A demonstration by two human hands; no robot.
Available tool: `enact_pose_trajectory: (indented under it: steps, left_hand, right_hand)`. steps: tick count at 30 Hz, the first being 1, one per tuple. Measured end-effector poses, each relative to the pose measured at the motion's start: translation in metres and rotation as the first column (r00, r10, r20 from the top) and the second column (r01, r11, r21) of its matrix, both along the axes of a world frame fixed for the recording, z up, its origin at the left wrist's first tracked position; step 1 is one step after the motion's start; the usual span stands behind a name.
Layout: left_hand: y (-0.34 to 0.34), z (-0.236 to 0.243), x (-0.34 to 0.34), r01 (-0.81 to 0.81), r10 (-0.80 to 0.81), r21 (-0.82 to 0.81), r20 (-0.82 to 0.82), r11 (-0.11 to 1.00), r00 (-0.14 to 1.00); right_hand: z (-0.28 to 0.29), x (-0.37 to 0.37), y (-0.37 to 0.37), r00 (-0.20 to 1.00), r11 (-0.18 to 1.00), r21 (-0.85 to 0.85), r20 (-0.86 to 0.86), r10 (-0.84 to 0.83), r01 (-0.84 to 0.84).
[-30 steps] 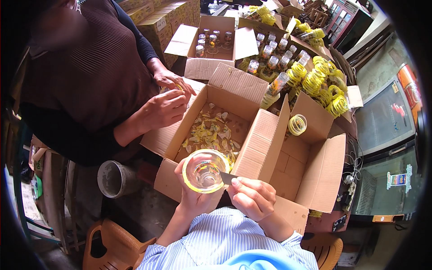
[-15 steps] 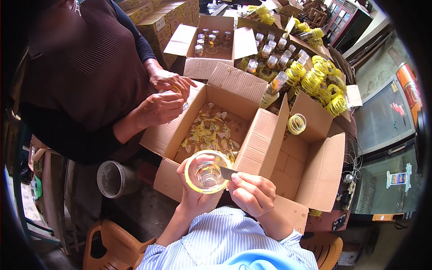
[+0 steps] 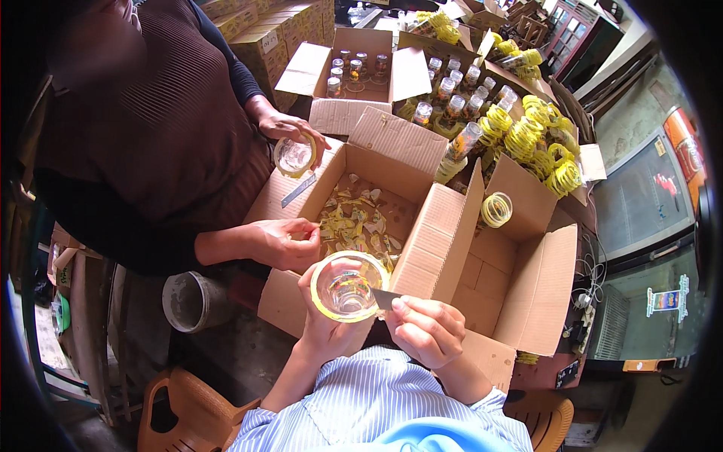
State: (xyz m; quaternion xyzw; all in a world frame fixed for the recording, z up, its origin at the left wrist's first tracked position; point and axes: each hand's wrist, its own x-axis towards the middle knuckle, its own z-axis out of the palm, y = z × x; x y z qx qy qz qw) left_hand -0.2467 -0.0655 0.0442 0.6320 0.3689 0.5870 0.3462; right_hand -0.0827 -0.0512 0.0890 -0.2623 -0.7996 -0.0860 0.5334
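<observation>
My left hand (image 3: 320, 320) grips a clear glass (image 3: 348, 280) with a yellow band around its rim, tilted so I look into it. My right hand (image 3: 425, 331) pinches a thin dark blade (image 3: 382, 300), its tip at the right side of the glass's rim. Just beyond is a cardboard box (image 3: 434, 227) holding scattered yellow and white scraps (image 3: 354, 215). At the left, a co-worker's hand (image 3: 290, 245) is over that box with fingertips together, while their other hand (image 3: 294, 128) holds another banded glass (image 3: 294, 158). A metal blade (image 3: 298, 192) lies on the box's edge.
Another open box (image 3: 546, 279) stands right, with a banded glass (image 3: 497, 207) near its top. Behind are glasses (image 3: 444, 90), piled yellow rings (image 3: 527, 135), a box of glasses (image 3: 410, 71) and stacked cartons (image 3: 263, 41). A bucket (image 3: 188, 301) is lower left, chairs (image 3: 169, 407) near me.
The co-worker's hands have moved apart: one down over the box, the other staying back with the glass, now turned into view. The blade on the box edge now shows. My hands have barely moved.
</observation>
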Motion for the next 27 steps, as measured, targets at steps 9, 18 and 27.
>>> enact_pose_trajectory:
  steps: [9,18,27]
  left_hand:
    - [0.0004,0.0040,-0.0013,0.068,-0.067,-0.021,0.035,0.997,0.997]
    - [0.0032,-0.0010,0.0001,0.093,-0.089,-0.037,0.101,0.995,0.991]
    - [0.0020,-0.0004,-0.0019,0.122,-0.107,-0.098,0.147,0.988,0.983]
  right_hand:
    - [0.0011,-0.0002,0.0038,1.000,1.000,0.005,0.003,0.009,-0.009]
    - [0.0003,0.0041,-0.0006,1.000,1.000,-0.023,0.030,0.008,-0.007]
    - [0.0023,0.0093,-0.0032,0.998,0.999,0.003,0.048,0.044,-0.044]
